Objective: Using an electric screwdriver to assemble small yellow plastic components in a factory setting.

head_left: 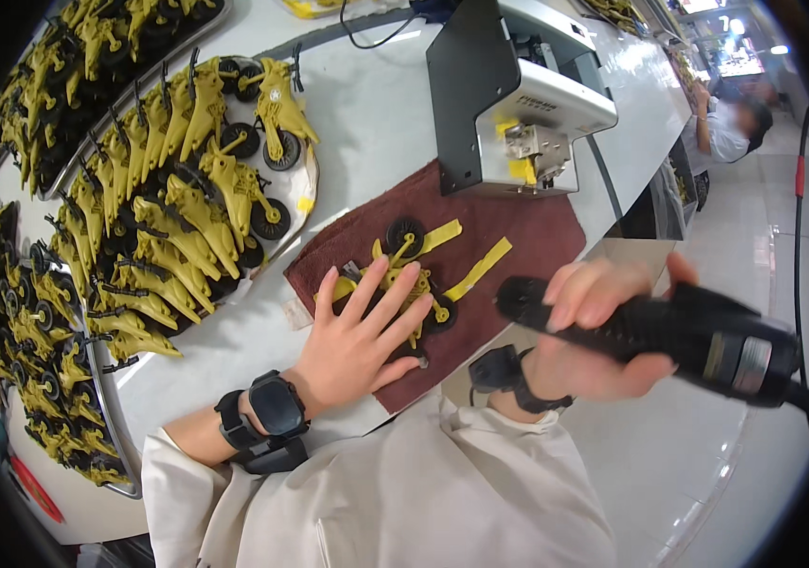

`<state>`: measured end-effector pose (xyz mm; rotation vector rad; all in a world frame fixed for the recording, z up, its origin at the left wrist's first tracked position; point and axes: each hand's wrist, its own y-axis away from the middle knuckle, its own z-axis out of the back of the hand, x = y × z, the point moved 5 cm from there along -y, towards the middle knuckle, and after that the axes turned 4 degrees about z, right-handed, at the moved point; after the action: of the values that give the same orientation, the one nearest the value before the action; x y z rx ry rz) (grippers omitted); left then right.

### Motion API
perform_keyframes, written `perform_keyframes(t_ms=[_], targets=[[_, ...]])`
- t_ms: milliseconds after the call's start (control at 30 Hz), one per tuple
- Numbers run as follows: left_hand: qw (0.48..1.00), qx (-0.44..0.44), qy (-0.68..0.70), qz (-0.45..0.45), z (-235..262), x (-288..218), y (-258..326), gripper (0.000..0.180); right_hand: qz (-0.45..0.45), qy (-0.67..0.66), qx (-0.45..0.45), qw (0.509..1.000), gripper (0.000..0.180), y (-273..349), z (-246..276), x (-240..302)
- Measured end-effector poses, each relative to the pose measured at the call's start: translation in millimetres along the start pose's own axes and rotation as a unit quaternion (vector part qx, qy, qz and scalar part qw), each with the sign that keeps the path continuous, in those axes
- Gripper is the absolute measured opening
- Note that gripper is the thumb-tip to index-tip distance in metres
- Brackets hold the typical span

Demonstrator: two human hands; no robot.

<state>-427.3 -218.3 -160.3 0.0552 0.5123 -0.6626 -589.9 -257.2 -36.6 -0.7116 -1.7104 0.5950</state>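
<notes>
One yellow motorbike model (422,282) on the dark red cloth (532,227), lying under your left hand (357,331). Two black wheels show on it; your fingers hide much of the body, so how complete it is can't be told. Two yellow strips (479,268) reach out over the cloth beside it; whether they are joined to it, unclear.

Your left hand: open, fingers spread across the model, pressing lightly at a guess. Your right hand (570,367): wrapped round a black corded tool (693,341), its tip near the model but apart from it. Judged from that gap, the tool is not at work on this piece.

Beyond the cloth's top edge: a grey-and-white machine (504,128) with a metal fixture. To your left: the near tray (308,194), crowded with similar models, more past it. Finished or waiting, you can't tell from here.
</notes>
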Motion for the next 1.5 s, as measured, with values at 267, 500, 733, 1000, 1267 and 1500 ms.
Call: perform_keyframes(t_ms=[267, 500, 733, 1000, 1267, 1500], targets=[[1.0, 0.0, 0.011, 0.006, -0.3, 1.6, 2.6, 0.065, -0.068, 0.026, 0.052, 0.996, 0.071, 21.6, -19.3, -26.9], [1.0, 0.002, 0.027, 0.012, 1.1, 4.7, 3.2, 0.067, -0.128, 0.089, 0.062, 0.986, 0.062, 23.8, -30.9, -46.0], [1.0, 0.006, 0.029, 0.008, 4.5, 5.8, -1.0, 0.067, -0.145, -0.071, 0.028, 0.987, 0.055, 25.8, -24.6, -50.8], [1.0, 0.018, -0.007, 0.024, 3.9, 2.1, 1.7, 0.064, -0.038, 0.077, 0.062, 0.994, 0.059, 13.2, -13.0, -25.2], [1.0, 0.017, 0.011, 0.002, 3.2, 4.7, -1.0, 0.064, 0.062, 0.283, -0.145, 0.946, 0.05, -73.3, 29.6, -36.5], [0.999, 0.002, 0.036, -0.01, 4.2, 6.2, -0.6, 0.063, 0.012, 0.06, 0.02, 0.998, 0.067, -13.9, -11.7, -15.9]])
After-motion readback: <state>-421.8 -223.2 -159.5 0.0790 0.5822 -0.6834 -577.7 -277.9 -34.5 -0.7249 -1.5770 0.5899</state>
